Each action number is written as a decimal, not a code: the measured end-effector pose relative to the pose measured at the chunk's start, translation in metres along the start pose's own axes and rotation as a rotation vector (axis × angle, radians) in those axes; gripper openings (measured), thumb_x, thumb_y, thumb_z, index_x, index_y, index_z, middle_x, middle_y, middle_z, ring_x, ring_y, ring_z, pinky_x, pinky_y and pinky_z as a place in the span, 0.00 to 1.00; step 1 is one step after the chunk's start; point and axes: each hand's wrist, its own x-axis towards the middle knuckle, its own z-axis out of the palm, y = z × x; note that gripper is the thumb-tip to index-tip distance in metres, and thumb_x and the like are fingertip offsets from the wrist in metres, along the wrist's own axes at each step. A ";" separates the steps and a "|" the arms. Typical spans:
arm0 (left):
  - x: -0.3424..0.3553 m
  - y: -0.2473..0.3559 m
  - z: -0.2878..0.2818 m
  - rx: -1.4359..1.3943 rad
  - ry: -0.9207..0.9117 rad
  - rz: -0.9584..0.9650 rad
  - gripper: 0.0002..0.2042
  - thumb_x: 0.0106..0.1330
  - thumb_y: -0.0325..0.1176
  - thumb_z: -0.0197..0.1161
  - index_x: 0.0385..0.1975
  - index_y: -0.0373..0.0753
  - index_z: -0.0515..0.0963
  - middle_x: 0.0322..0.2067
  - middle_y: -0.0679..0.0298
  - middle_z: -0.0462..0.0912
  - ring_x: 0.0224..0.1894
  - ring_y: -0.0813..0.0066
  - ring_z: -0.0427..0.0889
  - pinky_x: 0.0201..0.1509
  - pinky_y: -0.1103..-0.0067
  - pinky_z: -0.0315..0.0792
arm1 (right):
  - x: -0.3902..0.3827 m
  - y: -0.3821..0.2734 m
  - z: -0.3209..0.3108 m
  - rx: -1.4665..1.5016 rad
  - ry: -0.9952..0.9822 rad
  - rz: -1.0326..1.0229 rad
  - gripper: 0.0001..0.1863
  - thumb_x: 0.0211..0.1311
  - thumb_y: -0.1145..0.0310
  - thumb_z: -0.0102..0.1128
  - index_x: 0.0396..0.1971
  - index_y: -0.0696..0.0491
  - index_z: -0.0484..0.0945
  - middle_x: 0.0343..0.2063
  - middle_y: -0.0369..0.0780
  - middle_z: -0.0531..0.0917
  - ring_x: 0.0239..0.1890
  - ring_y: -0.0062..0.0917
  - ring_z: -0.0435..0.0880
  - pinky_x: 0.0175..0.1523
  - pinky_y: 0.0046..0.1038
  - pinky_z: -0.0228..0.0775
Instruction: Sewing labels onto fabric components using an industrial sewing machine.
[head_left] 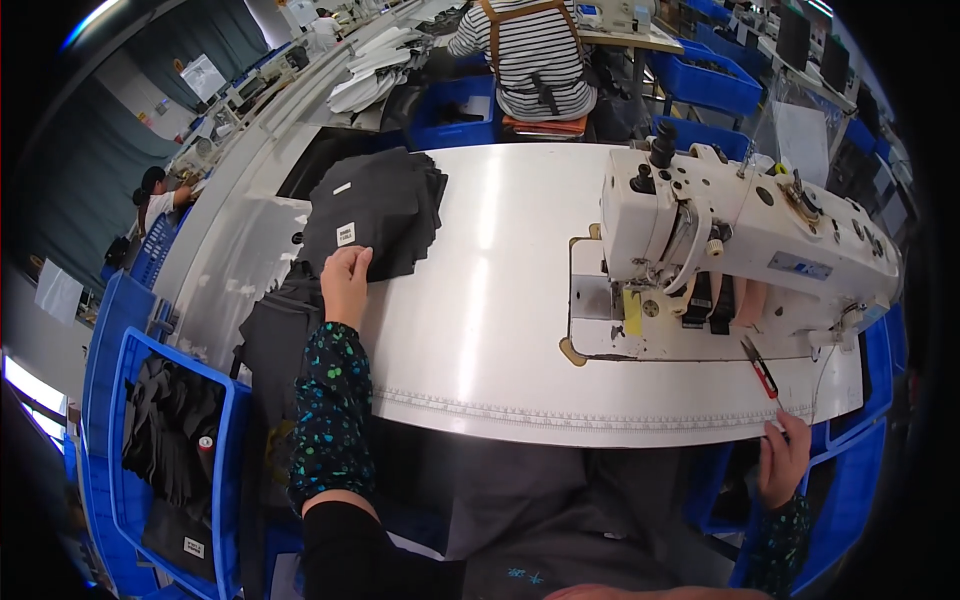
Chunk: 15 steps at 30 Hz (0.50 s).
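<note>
Left hand point(345, 288), fingers bent, touches the near edge of a floppy stack of matte dark-grey fabric pieces point(385, 215) on the smooth white tabletop point(480, 320); I cannot tell whether it pinches a layer. Right hand point(785, 455), fingers curled, is at the red handle end of slim, pointed metal snips point(763, 373), its grip unclear, near the rounded sewing machine point(800, 250).

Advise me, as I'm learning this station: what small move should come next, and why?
Probably slide the top dark grey piece off the stack with the left hand: it is at that piece's near edge. The right hand is over by the red-handled snips at the front of the table, so the left seems better placed.
</note>
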 end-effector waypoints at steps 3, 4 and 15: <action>-0.037 0.033 -0.012 -0.152 0.079 0.244 0.10 0.71 0.32 0.63 0.32 0.31 0.81 0.38 0.58 0.87 0.42 0.64 0.82 0.46 0.74 0.73 | 0.067 -0.067 0.027 0.413 -0.018 -0.045 0.15 0.53 0.81 0.64 0.42 0.60 0.81 0.41 0.48 0.83 0.38 0.40 0.83 0.45 0.34 0.76; -0.051 0.062 0.002 -0.243 0.016 0.225 0.10 0.71 0.32 0.62 0.32 0.30 0.81 0.39 0.58 0.87 0.43 0.64 0.82 0.47 0.74 0.73 | 0.075 -0.078 0.036 0.614 -0.096 0.126 0.15 0.53 0.82 0.64 0.44 0.60 0.81 0.42 0.48 0.82 0.36 0.37 0.84 0.43 0.30 0.77; -0.172 0.147 -0.019 -0.347 -0.555 0.423 0.06 0.69 0.30 0.61 0.41 0.38 0.82 0.51 0.60 0.83 0.60 0.57 0.76 0.65 0.64 0.66 | 0.156 -0.159 0.124 1.308 -0.406 0.624 0.19 0.66 0.75 0.62 0.56 0.60 0.74 0.27 0.35 0.81 0.24 0.11 0.75 0.27 0.18 0.67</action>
